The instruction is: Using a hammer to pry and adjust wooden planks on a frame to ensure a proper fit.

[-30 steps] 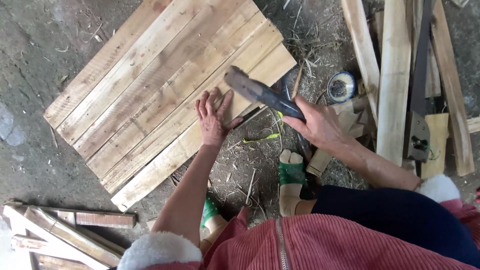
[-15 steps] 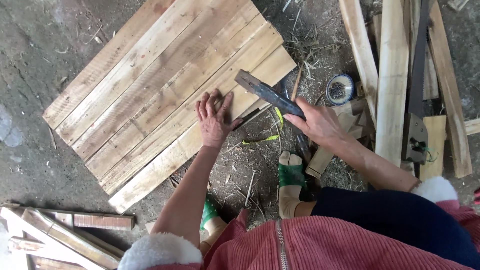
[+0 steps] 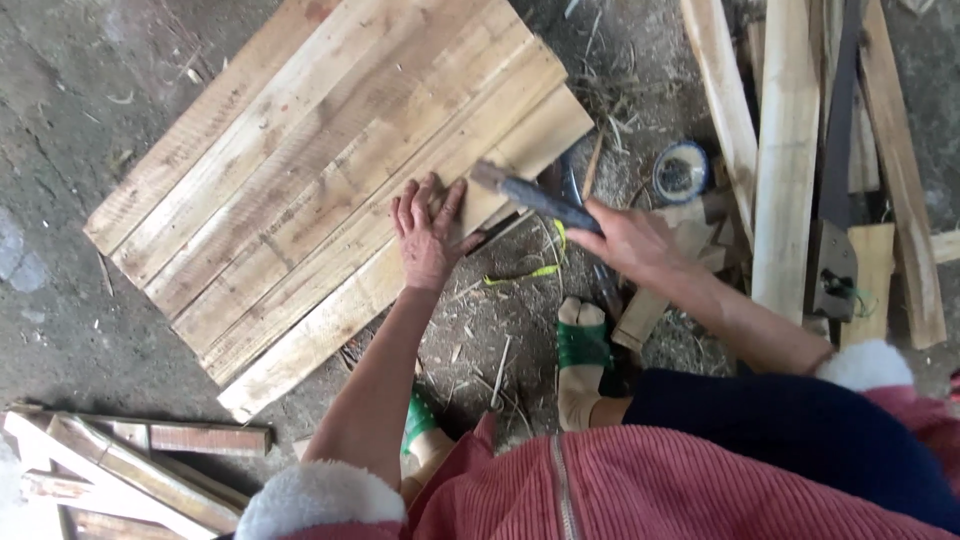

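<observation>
Dusty concrete floor strewn with chips, and a panel of joined wooden planks (image 3: 330,180) lying flat on it. Left hand (image 3: 428,232) spreads flat on the panel's near edge, fingers splayed, pinning it. Right hand (image 3: 628,240) is closed round the handle of a hammer (image 3: 530,195), its head hovering just beside the left fingertips — close quarters! That hammer looks head-heavy and rigid, best gripped low on the handle. Right of the right hand, loose timber strips (image 3: 785,150) and a small round tin (image 3: 681,171); below the hands, a green-striped sock (image 3: 580,350).
</observation>
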